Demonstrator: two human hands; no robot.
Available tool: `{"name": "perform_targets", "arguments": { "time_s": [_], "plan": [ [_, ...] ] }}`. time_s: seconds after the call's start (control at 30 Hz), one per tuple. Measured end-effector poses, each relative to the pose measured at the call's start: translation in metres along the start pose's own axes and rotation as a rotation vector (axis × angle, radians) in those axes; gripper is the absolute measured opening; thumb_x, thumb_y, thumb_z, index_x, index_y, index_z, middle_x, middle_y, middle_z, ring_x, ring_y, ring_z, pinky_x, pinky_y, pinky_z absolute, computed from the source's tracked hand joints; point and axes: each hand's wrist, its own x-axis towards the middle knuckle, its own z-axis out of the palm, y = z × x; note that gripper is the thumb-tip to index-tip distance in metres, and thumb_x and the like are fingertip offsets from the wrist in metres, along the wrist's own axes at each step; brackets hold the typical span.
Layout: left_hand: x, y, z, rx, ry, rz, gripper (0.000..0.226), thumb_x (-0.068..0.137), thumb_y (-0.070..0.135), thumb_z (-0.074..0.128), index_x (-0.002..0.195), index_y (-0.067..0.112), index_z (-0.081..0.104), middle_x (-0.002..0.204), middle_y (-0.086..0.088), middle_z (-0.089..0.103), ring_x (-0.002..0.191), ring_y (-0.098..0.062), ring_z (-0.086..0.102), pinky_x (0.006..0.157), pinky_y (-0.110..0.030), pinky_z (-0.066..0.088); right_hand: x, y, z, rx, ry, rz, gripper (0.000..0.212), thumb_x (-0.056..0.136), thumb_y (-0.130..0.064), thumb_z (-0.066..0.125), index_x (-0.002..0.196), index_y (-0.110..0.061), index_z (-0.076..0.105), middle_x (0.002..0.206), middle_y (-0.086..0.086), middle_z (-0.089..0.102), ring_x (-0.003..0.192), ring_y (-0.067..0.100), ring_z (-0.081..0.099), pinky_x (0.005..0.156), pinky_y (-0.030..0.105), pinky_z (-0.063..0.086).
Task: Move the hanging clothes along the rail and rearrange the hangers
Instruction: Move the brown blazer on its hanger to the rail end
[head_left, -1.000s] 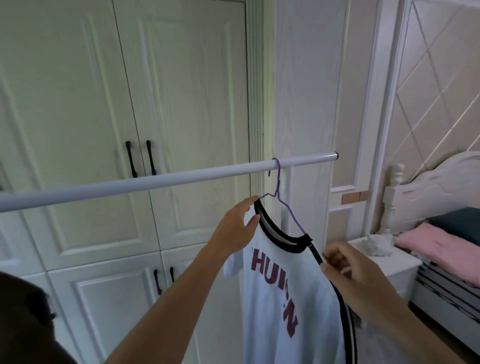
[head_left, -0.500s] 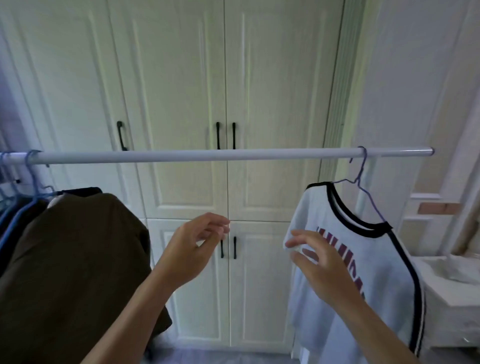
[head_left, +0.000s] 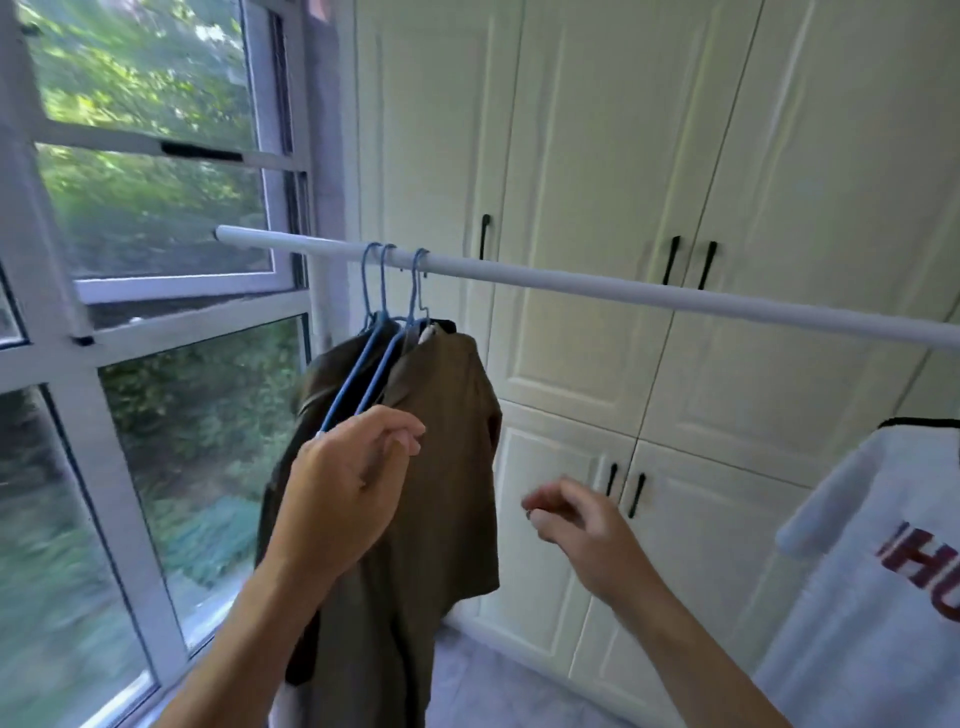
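Observation:
A white rail (head_left: 623, 288) runs from the window toward the right edge. Three blue hangers (head_left: 387, 291) hook over its left part, close together. They carry olive-brown clothes (head_left: 447, 441) and something darker behind. My left hand (head_left: 348, 499) is at the lower ends of the blue hanger arms, thumb and fingers pinched together there; the arms run in behind the hand. My right hand (head_left: 571, 519) hovers to the right of the olive clothes, fingers loosely curled and apart, holding nothing. A white T-shirt (head_left: 883, 571) with dark red letters hangs at the far right, apart from both hands.
A large white-framed window (head_left: 130, 332) fills the left side, close to the rail's left end. Cream wardrobe doors (head_left: 597, 156) with black handles stand behind the rail. Grey floor tiles (head_left: 493, 686) show below the clothes.
The view has swung left toward the window. Both hands have left the white T-shirt and moved left to the olive clothes. My left hand has closed at the blue hangers.

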Motion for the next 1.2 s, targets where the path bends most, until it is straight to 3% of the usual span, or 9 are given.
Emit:
{"name": "perform_targets", "arguments": {
  "time_s": [0.1,0.27,0.47,0.57,0.67,0.77,0.97,1.03,1.2],
  "plan": [
    [-0.006,-0.029,-0.025,-0.02,0.11,-0.044,0.027,0.091,0.002,0.057,0.093,0.023,0.074,0.084,0.011,0.076,0.083,-0.007,0.074,0.076,-0.023,0.055,0.013,-0.025,0.035,-0.054,-0.113,-0.001,0.011,0.087,-0.036,0.064,0.095,-0.031,0.07,0.094,-0.011,0.072,0.093,0.009,0.07,0.086,0.035,0.061],
    [-0.009,-0.08,-0.035,0.085,0.135,-0.05,0.017,0.093,0.014,0.058,0.097,0.02,0.073,0.099,0.008,0.067,0.093,-0.016,0.068,0.084,-0.044,0.056,0.041,-0.072,0.089,-0.219,-0.138,0.033,0.034,0.092,-0.056,0.057,0.113,-0.029,0.062,0.105,-0.011,0.066,0.094,0.007,0.063,0.075,0.019,0.051],
    [-0.014,-0.101,-0.032,0.065,0.078,-0.083,0.021,0.094,0.007,0.066,0.107,0.023,0.071,0.117,0.01,0.06,0.119,-0.01,0.059,0.1,-0.018,0.044,0.065,-0.102,0.133,-0.05,-0.038,0.172,0.053,0.085,-0.058,0.067,0.121,-0.027,0.042,0.116,-0.009,0.053,0.098,0.01,0.055,0.067,0.014,0.042],
    [-0.015,-0.105,-0.032,0.053,0.012,-0.103,0.023,0.095,0.009,0.064,0.111,0.026,0.072,0.127,0.01,0.057,0.128,-0.011,0.054,0.101,-0.006,0.034,0.074,-0.098,0.144,-0.038,0.011,0.209,0.067,0.079,-0.053,0.068,0.134,-0.018,0.051,0.131,-0.004,0.06,0.117,0.02,0.059,0.092,0.031,0.053],
    [-0.014,-0.104,-0.031,0.042,-0.026,-0.117,0.018,0.095,0.023,0.067,0.11,0.032,0.072,0.137,0.012,0.053,0.13,-0.009,0.051,0.095,-0.004,0.036,0.081,-0.092,0.142,0.012,0.126,0.214,0.061,0.063,-0.048,0.066,0.114,-0.014,0.065,0.112,0.002,0.073,0.103,0.023,0.069,0.092,0.043,0.059],
    [-0.014,-0.1,-0.023,0.223,-0.052,-0.087,0.019,0.09,0.047,0.067,0.101,0.032,0.069,0.142,0.009,0.051,0.13,-0.013,0.049,0.085,-0.025,0.052,0.084,-0.085,0.136,0.13,0.197,0.244,0.045,0.059,-0.038,0.066,0.096,-0.012,0.064,0.099,0.004,0.073,0.089,0.026,0.069,0.078,0.037,0.06],
    [-0.015,-0.092,-0.008,0.367,-0.025,-0.013,0.036,0.088,0.061,0.062,0.091,0.025,0.069,0.145,-0.002,0.053,0.14,-0.023,0.046,0.102,-0.04,0.05,0.072,-0.089,0.12,0.238,0.203,0.19,0.022,0.064,-0.022,0.063,0.086,-0.017,0.06,0.075,0.001,0.061,0.071,0.022,0.059,0.065,0.035,0.05],
    [-0.017,-0.087,-0.003,0.354,-0.017,-0.013,0.038,0.087,0.062,0.063,0.09,0.024,0.07,0.147,-0.004,0.053,0.145,-0.024,0.042,0.109,-0.041,0.046,0.066,-0.094,0.111,0.237,0.198,0.162,0.007,0.069,-0.011,0.062,0.071,-0.015,0.056,0.063,-0.001,0.053,0.062,0.019,0.05,0.057,0.032,0.044],
    [-0.019,-0.09,0.009,0.346,-0.009,0.013,0.021,0.09,0.042,0.067,0.093,0.021,0.07,0.147,-0.007,0.053,0.148,-0.026,0.038,0.114,-0.043,0.042,0.042,-0.111,0.069,0.164,0.16,0.067,0.012,0.071,-0.002,0.058,0.066,-0.009,0.05,0.059,0.0,0.043,0.053,0.016,0.04,0.047,0.023,0.033]
  ]
}}
